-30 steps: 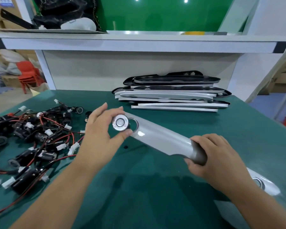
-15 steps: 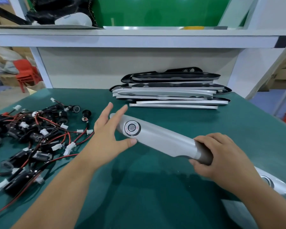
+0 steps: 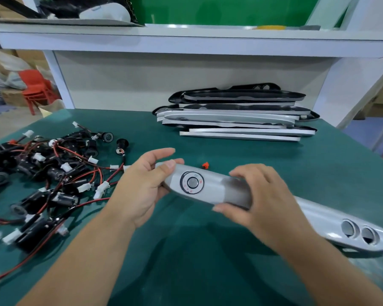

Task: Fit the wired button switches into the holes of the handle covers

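Pushed round silver button switch (image 3: 192,182) into long grey plastic handle cover (image 3: 217,194) (one done). Gripped now by left hand (image 3: 139,188) and right hand (image 3: 259,202), fingers curled round.

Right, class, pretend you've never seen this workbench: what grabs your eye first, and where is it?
First, the silver handle cover at the centre, held between the left hand and right hand, with a button switch seated in its hole. To the left sprawls a tangle of wired switches; a stack of covers lies at the back.
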`<state>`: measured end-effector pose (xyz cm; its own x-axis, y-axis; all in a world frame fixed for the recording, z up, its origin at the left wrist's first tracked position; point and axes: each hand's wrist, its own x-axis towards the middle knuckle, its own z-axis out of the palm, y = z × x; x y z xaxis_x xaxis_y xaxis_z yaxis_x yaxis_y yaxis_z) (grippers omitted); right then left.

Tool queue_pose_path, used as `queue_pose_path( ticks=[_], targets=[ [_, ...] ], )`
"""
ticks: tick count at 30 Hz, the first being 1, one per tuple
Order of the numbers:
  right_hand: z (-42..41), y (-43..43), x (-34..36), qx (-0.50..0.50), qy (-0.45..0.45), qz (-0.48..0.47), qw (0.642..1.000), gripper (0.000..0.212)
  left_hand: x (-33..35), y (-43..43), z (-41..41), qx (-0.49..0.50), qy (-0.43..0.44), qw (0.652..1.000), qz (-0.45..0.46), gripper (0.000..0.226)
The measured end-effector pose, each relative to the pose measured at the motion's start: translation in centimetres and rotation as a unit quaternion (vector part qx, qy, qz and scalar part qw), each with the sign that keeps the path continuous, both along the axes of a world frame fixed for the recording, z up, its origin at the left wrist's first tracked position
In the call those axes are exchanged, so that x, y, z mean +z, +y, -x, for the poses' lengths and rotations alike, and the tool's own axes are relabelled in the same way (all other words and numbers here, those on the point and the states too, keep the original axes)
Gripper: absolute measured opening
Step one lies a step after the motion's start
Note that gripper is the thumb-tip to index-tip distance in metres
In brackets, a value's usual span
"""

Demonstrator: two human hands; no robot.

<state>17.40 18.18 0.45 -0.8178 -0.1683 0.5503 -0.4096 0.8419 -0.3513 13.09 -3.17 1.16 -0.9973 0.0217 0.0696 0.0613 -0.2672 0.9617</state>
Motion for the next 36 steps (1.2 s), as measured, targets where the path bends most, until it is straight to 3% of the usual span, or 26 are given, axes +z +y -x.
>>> queue_pose_path(
  ticks=[6,10,18,24,29,33,36],
  targets=[
    [0.6,-4.9,0.9,0.014,0.046,0.008,0.999,0.052,0.1,0.2,-0.7,0.003,0.037,0.999,0.011,0.018],
    [0.7,-4.3,1.3,0.078,0.015,0.0,0.997,0.04,0.2,0.1,-0.7,-0.004,0.046,0.999,0.014,0.019],
    [1.6,-3.4,2.5,0.166,-0.05,-0.051,0.983,0.041,0.4,-0.1,-0.8,-0.024,0.041,0.999,0.02,0.019],
    [1.7,-1.8,2.9,0.079,-0.205,0.006,0.975,0.063,0.5,-0.4,-0.9,-0.035,0.058,0.997,0.035,0.019],
    [1.3,-2.1,2.9,0.057,-0.206,-0.014,0.977,0.045,0.3,-0.3,-0.9,-0.051,0.044,0.995,0.067,0.02],
    [1.3,-1.8,2.8,0.053,-0.207,-0.008,0.977,0.045,0.3,-0.4,-1.0,-0.073,0.037,0.994,0.078,0.021],
    [1.1,-1.6,2.9,0.051,-0.202,0.007,0.978,0.041,0.4,-0.1,-1.4,-0.113,0.023,0.99,0.079,0.044]
  ],
)
